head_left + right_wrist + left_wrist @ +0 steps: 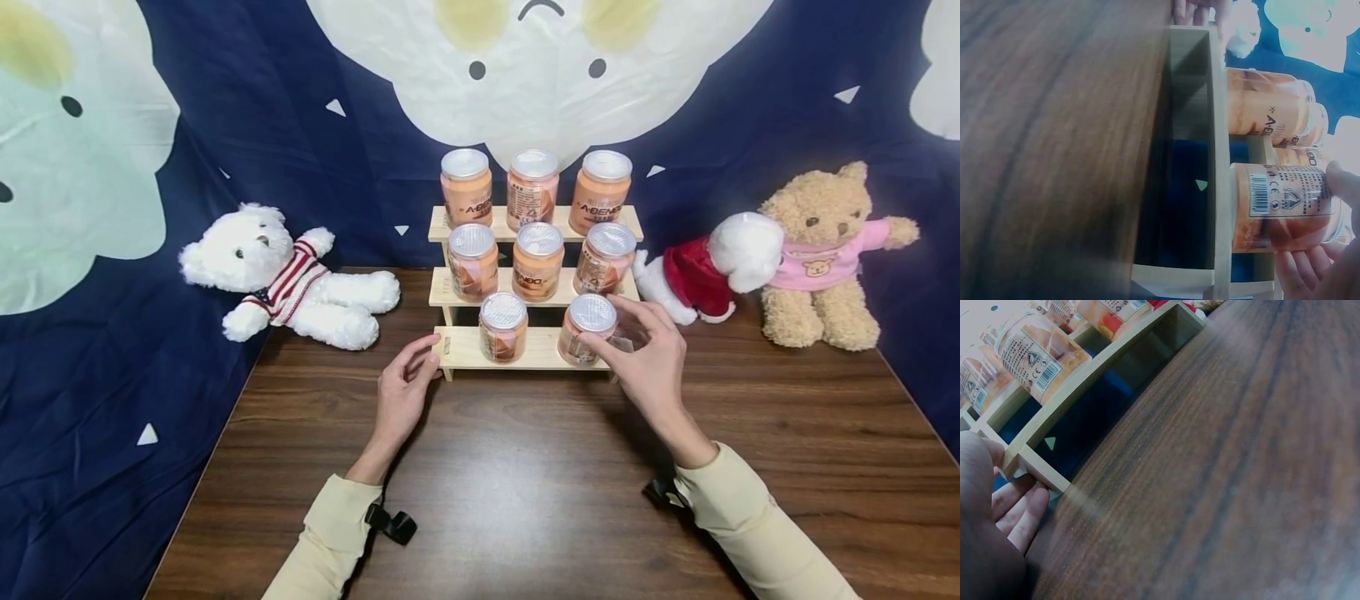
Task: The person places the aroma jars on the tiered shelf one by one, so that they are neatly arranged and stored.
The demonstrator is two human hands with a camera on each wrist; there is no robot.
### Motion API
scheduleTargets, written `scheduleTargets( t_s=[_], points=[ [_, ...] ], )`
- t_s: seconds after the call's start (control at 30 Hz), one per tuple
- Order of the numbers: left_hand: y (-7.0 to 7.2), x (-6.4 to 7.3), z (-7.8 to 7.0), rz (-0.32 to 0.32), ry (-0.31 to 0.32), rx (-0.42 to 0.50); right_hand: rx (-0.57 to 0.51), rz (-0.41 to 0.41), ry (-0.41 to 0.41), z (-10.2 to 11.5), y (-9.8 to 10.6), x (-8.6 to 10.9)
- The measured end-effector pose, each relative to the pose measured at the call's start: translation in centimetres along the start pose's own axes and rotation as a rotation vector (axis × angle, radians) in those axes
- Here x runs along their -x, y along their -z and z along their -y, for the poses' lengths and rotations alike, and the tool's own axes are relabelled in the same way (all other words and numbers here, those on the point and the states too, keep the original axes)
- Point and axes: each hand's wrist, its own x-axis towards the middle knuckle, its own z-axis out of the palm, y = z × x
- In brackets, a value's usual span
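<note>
A three-tier wooden display rack (540, 353) holds several clear jars with silver lids and orange contents. On its bottom tier, my right hand (651, 360) grips the rightmost jar (587, 332) between thumb and fingers. In the right wrist view that jar (1285, 206) stands with its base at the shelf board, its barcode label showing. Another jar (503, 329) stands to its left on the same tier. My left hand (403, 392) pinches the left end of the bottom shelf; in the left wrist view its fingers (1030, 515) reach round beside the shelf's leg.
Three jars stand on the middle tier and three on the top. A white bear (281, 275) in a striped shirt lies left of the rack. To the right are a white plush in red (697, 275) and a tan bear (821, 258). Dark cloth hangs behind the brown table (510, 500).
</note>
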Motion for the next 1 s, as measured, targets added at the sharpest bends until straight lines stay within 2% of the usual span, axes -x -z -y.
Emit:
scheduleTargets(
  t_s=[0.23, 0.5, 0.7, 0.87, 1.0],
  points=[
    [0.0, -0.1, -0.1, 0.008, -0.002, -0.003, -0.011, 0.020, 0.024, -0.3, 0.3, 0.2],
    [0.2, 0.0, -0.1, 0.009, -0.002, -0.006, 0.031, 0.032, 0.053, -0.8, 1.3, 0.7],
    [0.4, 0.1, -0.3, 0.008, 0.002, 0.001, 0.064, 0.039, 0.032, -1.5, 2.9, 1.1],
    [0.3, 0.0, -0.5, 0.016, 0.000, 0.008, 0.111, 0.014, 0.024, -1.8, 4.8, 1.4],
    [0.2, -0.1, -0.5, -0.005, 0.006, 0.047, 0.135, 0.008, 0.016, -2.2, 6.1, 1.8]
  ],
)
